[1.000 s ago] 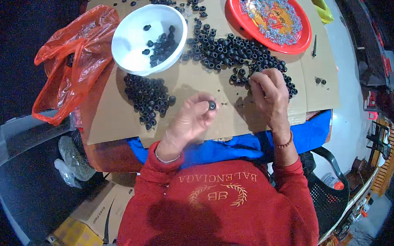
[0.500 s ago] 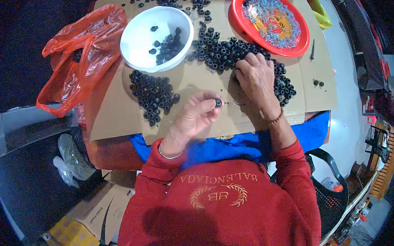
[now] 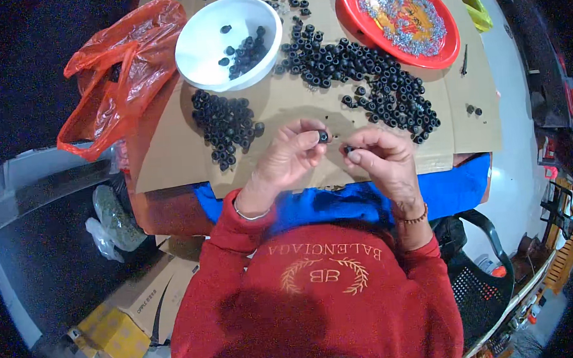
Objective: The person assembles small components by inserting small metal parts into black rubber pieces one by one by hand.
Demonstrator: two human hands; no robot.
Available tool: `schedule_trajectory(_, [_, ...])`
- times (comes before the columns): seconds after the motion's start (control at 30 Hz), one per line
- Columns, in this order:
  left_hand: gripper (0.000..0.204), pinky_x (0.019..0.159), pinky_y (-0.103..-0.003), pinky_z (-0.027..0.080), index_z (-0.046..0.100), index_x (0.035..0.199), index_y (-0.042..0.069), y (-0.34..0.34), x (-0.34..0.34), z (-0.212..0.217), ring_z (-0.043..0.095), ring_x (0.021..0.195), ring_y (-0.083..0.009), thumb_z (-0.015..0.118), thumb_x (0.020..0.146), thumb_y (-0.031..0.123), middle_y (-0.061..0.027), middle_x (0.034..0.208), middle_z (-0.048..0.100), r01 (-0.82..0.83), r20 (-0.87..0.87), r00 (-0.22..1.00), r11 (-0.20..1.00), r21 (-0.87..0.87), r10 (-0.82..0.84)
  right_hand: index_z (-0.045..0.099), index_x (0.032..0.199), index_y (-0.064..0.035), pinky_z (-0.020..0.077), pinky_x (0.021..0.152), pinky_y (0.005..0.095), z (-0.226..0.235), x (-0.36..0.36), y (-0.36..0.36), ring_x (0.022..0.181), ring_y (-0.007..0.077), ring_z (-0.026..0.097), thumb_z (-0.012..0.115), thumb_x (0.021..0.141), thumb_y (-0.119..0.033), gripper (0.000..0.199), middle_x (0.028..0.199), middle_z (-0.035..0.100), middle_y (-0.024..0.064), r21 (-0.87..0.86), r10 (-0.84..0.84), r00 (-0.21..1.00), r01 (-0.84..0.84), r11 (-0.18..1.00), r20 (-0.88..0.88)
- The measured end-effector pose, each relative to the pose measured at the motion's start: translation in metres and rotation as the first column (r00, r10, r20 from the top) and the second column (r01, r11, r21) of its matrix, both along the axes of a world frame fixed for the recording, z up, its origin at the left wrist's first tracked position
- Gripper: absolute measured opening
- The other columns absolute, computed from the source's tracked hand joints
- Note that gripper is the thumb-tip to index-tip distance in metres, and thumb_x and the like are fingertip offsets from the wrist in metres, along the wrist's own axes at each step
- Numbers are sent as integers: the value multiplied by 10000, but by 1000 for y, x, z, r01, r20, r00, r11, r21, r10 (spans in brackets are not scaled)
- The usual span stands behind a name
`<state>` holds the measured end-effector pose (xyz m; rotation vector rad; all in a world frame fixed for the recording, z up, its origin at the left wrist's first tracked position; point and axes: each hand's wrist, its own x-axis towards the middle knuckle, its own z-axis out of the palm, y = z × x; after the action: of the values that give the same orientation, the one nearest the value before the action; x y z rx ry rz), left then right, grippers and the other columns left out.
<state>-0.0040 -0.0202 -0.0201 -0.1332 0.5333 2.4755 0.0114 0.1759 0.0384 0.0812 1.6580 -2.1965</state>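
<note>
Between the thumb and fingers of my left hand (image 3: 293,151) is a small round black cap (image 3: 323,137), its end facing right. My right hand (image 3: 384,159) pinches another small black part (image 3: 348,149), mostly covered by the fingertips. Both hands hover close together, a short gap apart, over the near part of the cardboard sheet (image 3: 276,108). A large pile of black ring-shaped parts (image 3: 392,92) lies beyond my right hand. Left of my left hand sits a smaller pile of black caps (image 3: 225,124).
A white bowl (image 3: 196,57) with some black pieces stands at the far left. At the far right, a red plate (image 3: 451,50) holds many small shiny metal-like pieces. An orange plastic bag (image 3: 110,84) lies left of the bowl. Blue cloth (image 3: 452,182) hangs at the near edge.
My right hand has come back from the pile toward my left hand, now with a small black part in its fingers. The left hand keeps its cap. The view has shifted slightly.
</note>
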Motion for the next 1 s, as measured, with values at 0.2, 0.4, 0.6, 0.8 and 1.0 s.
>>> schedule_trajectory(0.2, [196, 573, -217, 504, 571, 1033, 40, 2, 2, -5, 635, 753, -138, 603, 840, 58, -99, 942, 637, 3, -5, 1000, 1000, 20, -2, 609, 925, 47, 504, 654, 254, 3, 6, 1, 734, 149, 595, 591, 762, 107, 175, 877, 615, 120, -107, -56, 994, 47, 993, -90])
schedule_trajectory(0.4, [190, 570, -219, 503, 576, 1026, 46, 3, 3, -2, 634, 748, -133, 605, 838, 57, -97, 955, 636, 27, -15, 1000, 1000, 8, -27, 596, 888, 38, 493, 670, 258, 1, 7, -3, 735, 149, 588, 628, 744, 95, 159, 866, 611, 111, -23, -107, 977, 104, 994, -187])
schedule_trajectory(0.6, [174, 565, -224, 498, 582, 1016, 46, 3, 5, 0, 632, 730, -132, 600, 843, 59, -92, 939, 636, 28, 28, 999, 999, 39, -29, 593, 834, 35, 457, 636, 266, -5, -2, -5, 693, 169, 572, 655, 707, 88, 150, 806, 617, 107, 280, 36, 790, 173, 944, -612])
schedule_trajectory(0.8, [166, 553, -239, 514, 583, 1007, 35, 5, 5, 2, 637, 728, -142, 607, 846, 66, -85, 888, 642, 16, 6, 1000, 999, 47, -17, 586, 813, 36, 440, 607, 285, -7, -5, -10, 660, 200, 571, 663, 672, 84, 168, 741, 607, 119, 413, 139, 670, 269, 870, -729])
schedule_trajectory(1.0, [164, 553, -245, 514, 583, 1004, 33, 5, 5, 3, 630, 730, -147, 609, 847, 73, -87, 883, 639, 19, 7, 1000, 998, 66, -19, 584, 825, 31, 448, 650, 290, -11, -6, -10, 738, 216, 576, 627, 682, 111, 169, 806, 605, 130, 351, 84, 720, 230, 908, -689])
